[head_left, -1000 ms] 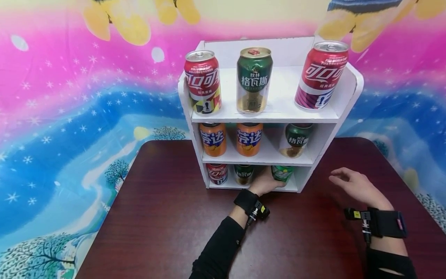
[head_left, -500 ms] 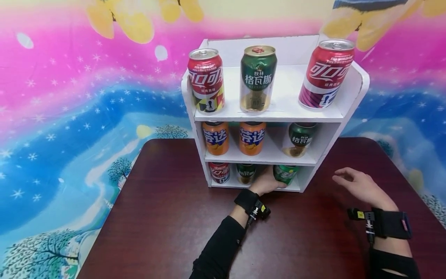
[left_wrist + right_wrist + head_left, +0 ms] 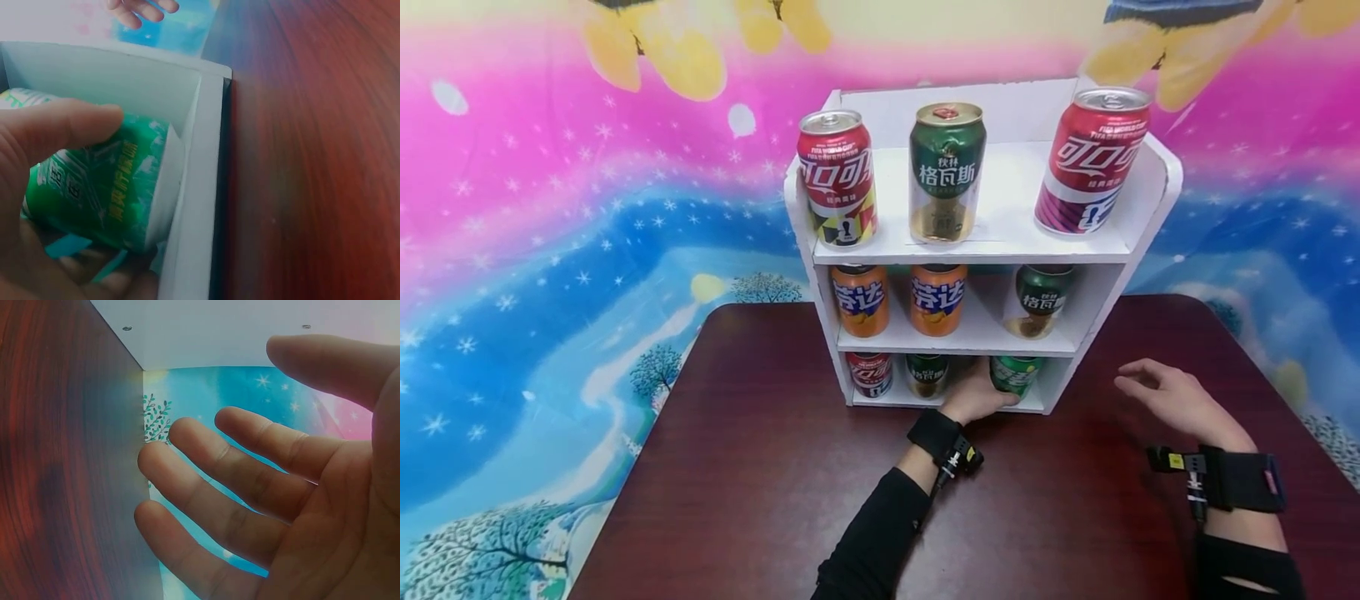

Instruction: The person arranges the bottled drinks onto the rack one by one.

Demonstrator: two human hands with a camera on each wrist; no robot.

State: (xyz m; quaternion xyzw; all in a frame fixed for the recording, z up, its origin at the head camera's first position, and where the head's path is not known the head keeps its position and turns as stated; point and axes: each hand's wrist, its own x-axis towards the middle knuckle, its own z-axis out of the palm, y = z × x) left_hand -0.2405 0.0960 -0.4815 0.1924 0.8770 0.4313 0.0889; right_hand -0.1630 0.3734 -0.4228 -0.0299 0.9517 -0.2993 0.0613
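Observation:
In the head view my left hand (image 3: 976,395) reaches into the bottom level of a white shelf (image 3: 962,346) and grips a green soda can (image 3: 1017,375) at its right end. The left wrist view shows the thumb (image 3: 94,122) across the can's printed side and the other fingers curled on its opposite side. The can's base is close over the shelf board. My right hand (image 3: 1176,404) is held over the table to the right of the shelf, holding nothing. Its fingers (image 3: 206,506) are spread and relaxed in the right wrist view.
Left of the held can stand a dark green can (image 3: 927,377) and a red can (image 3: 871,375). Two orange cans (image 3: 937,302) and a green-and-gold can (image 3: 1037,302) fill the middle level. Two red cans (image 3: 1092,162) flank another green-and-gold can (image 3: 947,175) on top.
The green soda can has shifted slightly right on the bottom level, with my left hand still on it. My right hand has barely moved, and the other cans stay put.

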